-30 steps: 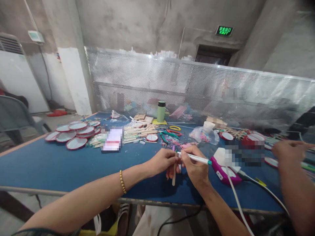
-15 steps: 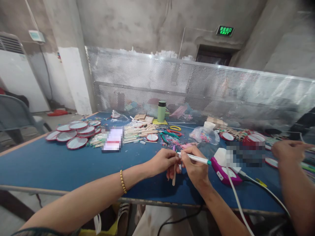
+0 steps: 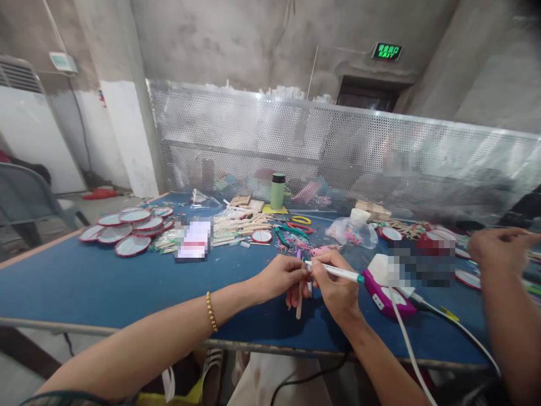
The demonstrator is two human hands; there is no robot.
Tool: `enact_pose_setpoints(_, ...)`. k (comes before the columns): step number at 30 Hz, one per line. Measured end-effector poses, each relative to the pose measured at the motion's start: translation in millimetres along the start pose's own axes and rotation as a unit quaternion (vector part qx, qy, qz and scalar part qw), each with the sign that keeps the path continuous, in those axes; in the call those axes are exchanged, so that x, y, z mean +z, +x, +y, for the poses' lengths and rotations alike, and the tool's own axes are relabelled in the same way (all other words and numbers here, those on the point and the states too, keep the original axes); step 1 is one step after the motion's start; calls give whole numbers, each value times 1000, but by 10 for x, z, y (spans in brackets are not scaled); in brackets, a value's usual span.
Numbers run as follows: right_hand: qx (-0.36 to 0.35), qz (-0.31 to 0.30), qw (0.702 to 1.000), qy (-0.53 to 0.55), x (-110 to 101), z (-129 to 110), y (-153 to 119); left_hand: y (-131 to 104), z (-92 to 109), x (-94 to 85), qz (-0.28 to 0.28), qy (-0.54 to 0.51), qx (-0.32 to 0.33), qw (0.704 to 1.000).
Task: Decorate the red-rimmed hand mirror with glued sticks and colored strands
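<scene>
My left hand (image 3: 288,277) pinches a thin flat wooden stick (image 3: 299,307), whose lower end points down toward me. Beside it, my right hand (image 3: 336,287) grips a white marker (image 3: 338,272) with a teal end, held like a pen. The marker's tip meets the upper part of the stick at my left fingertips; the exact contact is too small to make out. Both hands are above the front part of the blue table (image 3: 169,293). A purple piece shows just behind my fingers, mostly hidden.
White round discs with red rims (image 3: 133,245) are piled at left, near a blurred phone (image 3: 193,241) and many wooden sticks (image 3: 239,225). A green bottle (image 3: 277,192), pliers (image 3: 282,237) and a purple power strip (image 3: 389,301) with cables lie around. A co-worker's hand (image 3: 501,251) is at right.
My hands, the stick and the marker hold almost the same position. At the right, the co-worker's hand has shifted slightly, its fingers drawn closer together.
</scene>
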State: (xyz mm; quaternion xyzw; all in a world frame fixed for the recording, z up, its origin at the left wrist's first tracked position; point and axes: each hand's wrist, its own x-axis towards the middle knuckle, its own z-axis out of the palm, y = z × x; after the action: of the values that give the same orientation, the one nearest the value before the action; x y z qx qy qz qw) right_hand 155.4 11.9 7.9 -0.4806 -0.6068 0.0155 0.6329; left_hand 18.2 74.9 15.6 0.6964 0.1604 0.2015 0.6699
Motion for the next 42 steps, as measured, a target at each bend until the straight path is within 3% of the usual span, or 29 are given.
enact_pose_setpoints(42, 5, -7, 1000, -3, -8, 12, -1, -26, 38, 16, 10, 5, -4, 1000)
